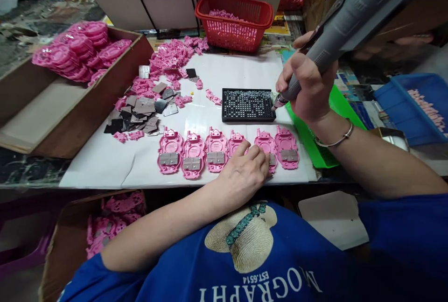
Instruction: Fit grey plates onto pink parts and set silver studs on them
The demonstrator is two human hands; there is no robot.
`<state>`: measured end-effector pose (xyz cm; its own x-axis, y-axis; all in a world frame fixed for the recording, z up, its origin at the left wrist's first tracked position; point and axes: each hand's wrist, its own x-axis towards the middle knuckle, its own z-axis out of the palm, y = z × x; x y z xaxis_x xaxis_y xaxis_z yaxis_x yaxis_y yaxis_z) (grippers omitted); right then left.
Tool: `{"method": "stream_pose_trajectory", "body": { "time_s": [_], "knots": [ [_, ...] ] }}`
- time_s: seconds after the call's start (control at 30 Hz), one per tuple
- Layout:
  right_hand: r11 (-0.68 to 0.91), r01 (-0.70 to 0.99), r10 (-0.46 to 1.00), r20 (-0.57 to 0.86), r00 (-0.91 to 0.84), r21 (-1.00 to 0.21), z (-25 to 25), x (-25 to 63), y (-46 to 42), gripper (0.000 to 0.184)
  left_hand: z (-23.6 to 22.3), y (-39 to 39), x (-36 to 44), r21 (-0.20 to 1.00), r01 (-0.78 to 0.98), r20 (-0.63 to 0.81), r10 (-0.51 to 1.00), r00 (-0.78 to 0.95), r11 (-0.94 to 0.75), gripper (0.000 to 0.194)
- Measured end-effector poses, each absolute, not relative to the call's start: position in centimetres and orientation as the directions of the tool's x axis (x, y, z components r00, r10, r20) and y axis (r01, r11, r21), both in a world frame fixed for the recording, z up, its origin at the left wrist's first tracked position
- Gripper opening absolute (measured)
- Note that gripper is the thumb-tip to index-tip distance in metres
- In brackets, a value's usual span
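My right hand [311, 82] is wrapped round a grey electric screwdriver [336, 26], its tip pointing down at the right edge of a black screw tray [248, 105] full of small screws. Across the front of the white work sheet lies a row of several pink plastic shells [171, 145], with grey plates [192, 164] set in their lower parts. My left hand [245, 166] rests over the shells right of the row's middle, fingers bent and lying on them, partly covering two. Nothing shows gripped in it, though its fingertips are partly hidden.
Loose grey and black plates [140, 113] and a pile of pink parts [171, 59] lie left of the tray. A cardboard box [119, 73] holds bagged pink pieces. Behind stands a red basket [234, 22]; to the right are a green tray [345, 110] and a blue bin [413, 106].
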<state>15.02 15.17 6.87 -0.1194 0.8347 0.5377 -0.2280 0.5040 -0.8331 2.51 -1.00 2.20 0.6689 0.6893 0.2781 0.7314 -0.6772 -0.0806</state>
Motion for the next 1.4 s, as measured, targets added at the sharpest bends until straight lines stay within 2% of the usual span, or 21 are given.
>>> {"method": "stream_pose_trajectory", "body": {
  "time_s": [0.07, 0.17, 0.37, 0.53, 0.67, 0.8, 0.93, 1.0, 1.1, 1.2, 1.3, 1.4],
  "knots": [
    [0.511, -0.184, 0.835, 0.535, -0.125, -0.840, 6.3, 15.1, 15.6, 0.029, 2.4, -1.0, 2.5, -0.087, 0.730, 0.273, 0.689, 0.671, -0.677, 0.026],
    [0.536, -0.211, 0.819, 0.564, -0.109, -0.818, 6.0, 15.1, 15.9, 0.033, 2.5, -1.0, 2.5, -0.091, 0.728, 0.271, 0.686, 0.675, -0.680, 0.026],
    [0.485, -0.231, 0.845, 0.520, -0.126, -0.843, 6.3, 15.3, 15.5, 0.020, 2.3, -1.0, 2.5, -0.064, 0.731, 0.268, 0.694, 0.668, -0.679, 0.027],
    [0.512, -0.268, 0.823, 0.555, -0.118, -0.816, 6.3, 15.3, 15.6, 0.022, 2.1, -1.0, 2.5, -0.065, 0.737, 0.280, 0.697, 0.660, -0.673, 0.026],
    [0.500, -0.267, 0.844, 0.533, -0.063, -0.824, 6.3, 15.2, 15.7, 0.021, 2.1, -1.0, 2.5, -0.063, 0.734, 0.278, 0.694, 0.664, -0.677, 0.026],
    [0.474, -0.234, 0.857, 0.506, -0.101, -0.849, 6.4, 15.2, 15.6, 0.025, 2.2, -0.9, 2.5, -0.047, 0.738, 0.276, 0.701, 0.657, -0.673, 0.026],
    [0.482, -0.267, 0.849, 0.520, -0.091, -0.834, 7.1, 15.1, 15.2, 0.022, 2.2, -0.8, 2.5, -0.001, 0.747, 0.265, 0.721, 0.641, -0.664, 0.026],
    [0.498, -0.307, 0.840, 0.540, -0.062, -0.811, 7.9, 14.9, 14.6, 0.019, 2.2, -0.8, 2.4, 0.035, 0.750, 0.308, 0.721, 0.620, -0.660, 0.029],
    [0.475, -0.343, 0.845, 0.529, -0.079, -0.810, 9.4, 14.8, 13.0, 0.015, 2.5, -0.6, 1.8, 0.147, 0.763, 0.437, 0.733, 0.521, -0.630, 0.030],
    [0.445, -0.410, 0.833, 0.536, -0.138, -0.796, 11.0, 14.8, 11.0, 0.012, 3.1, 0.0, 1.0, 0.390, 0.746, 0.527, 0.796, 0.299, -0.539, 0.030],
    [0.428, -0.466, 0.809, 0.558, -0.185, -0.775, 11.9, 14.9, 9.1, 0.014, 3.4, 0.8, 0.6, 0.604, 0.633, 0.495, 0.850, 0.178, -0.484, 0.031],
    [0.393, -0.472, 0.820, 0.533, -0.207, -0.789, 12.1, 14.9, 7.9, 0.021, 3.3, 1.3, 0.6, 0.717, 0.508, 0.445, 0.875, 0.192, -0.476, 0.018]
  ]
}}
